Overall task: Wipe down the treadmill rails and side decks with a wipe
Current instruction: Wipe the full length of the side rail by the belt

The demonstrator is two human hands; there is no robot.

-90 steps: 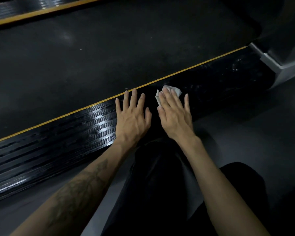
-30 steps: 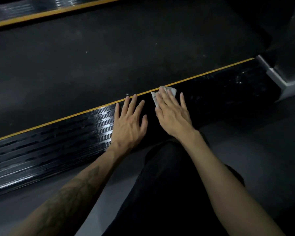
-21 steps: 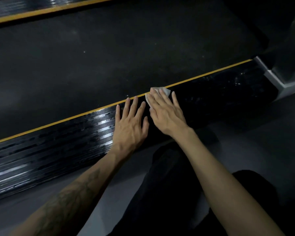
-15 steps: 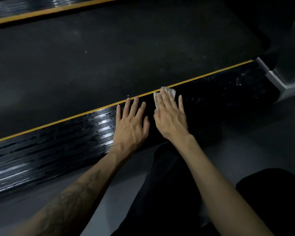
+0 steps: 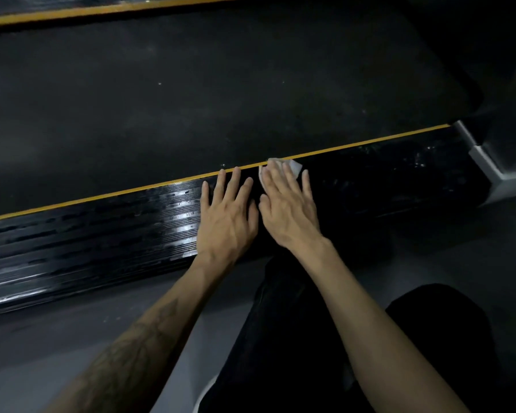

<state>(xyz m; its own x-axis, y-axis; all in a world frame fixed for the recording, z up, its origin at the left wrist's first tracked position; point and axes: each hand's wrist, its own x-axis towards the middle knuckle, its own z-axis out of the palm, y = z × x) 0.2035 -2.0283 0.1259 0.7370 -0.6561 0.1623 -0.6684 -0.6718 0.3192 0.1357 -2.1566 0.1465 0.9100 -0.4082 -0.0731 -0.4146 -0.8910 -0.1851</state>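
Observation:
The near side deck (image 5: 102, 234) of the treadmill is a black ribbed strip with a yellow line along its inner edge. It shines wet to the left of my hands and looks dull and speckled to the right. My right hand (image 5: 289, 204) presses a small white wipe (image 5: 294, 166) flat on the deck with straight fingers; only the wipe's far corner shows past my fingertips. My left hand (image 5: 225, 216) lies flat on the deck just left of it, fingers spread, holding nothing.
The dark running belt (image 5: 221, 84) fills the middle. The far side deck (image 5: 72, 10) with its yellow line runs along the top. A grey upright base (image 5: 489, 162) stands at the deck's right end. My dark-trousered knees (image 5: 310, 338) and grey floor (image 5: 42, 338) lie below.
My right hand has slid the wipe left and back right along the deck by the yellow line. My left hand has stayed flat in about the same spot.

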